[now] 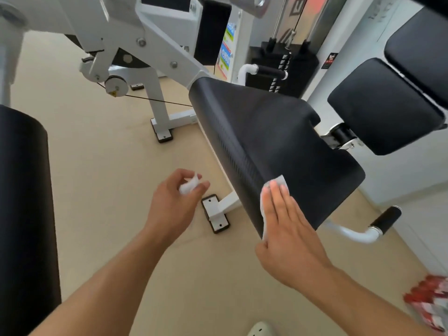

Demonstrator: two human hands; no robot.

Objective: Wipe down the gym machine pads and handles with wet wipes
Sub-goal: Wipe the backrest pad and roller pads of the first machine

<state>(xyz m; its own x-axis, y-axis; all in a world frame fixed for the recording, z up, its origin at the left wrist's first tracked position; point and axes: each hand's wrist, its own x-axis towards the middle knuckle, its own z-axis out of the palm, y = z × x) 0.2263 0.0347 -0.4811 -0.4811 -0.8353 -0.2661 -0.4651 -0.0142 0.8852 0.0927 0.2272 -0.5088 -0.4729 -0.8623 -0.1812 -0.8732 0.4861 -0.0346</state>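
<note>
Pad-wiping step: right hand (288, 229), fingers straight, is pressing a flat white wet wipe (278, 181) onto the large black vinyl pad (278, 141) at centre frame; left hand (174, 202) is pinching a crumpled white wipe (190, 185); next, probably sweeping upward across the unwiped surface.

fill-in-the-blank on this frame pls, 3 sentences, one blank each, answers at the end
1. The right hand presses a flat wipe against the black ____ of the gym machine.
2. The left hand holds a ____ wipe above the floor.
3. The handle at lower right has a ____ grip.

Missing words: seat pad; crumpled; black
</note>
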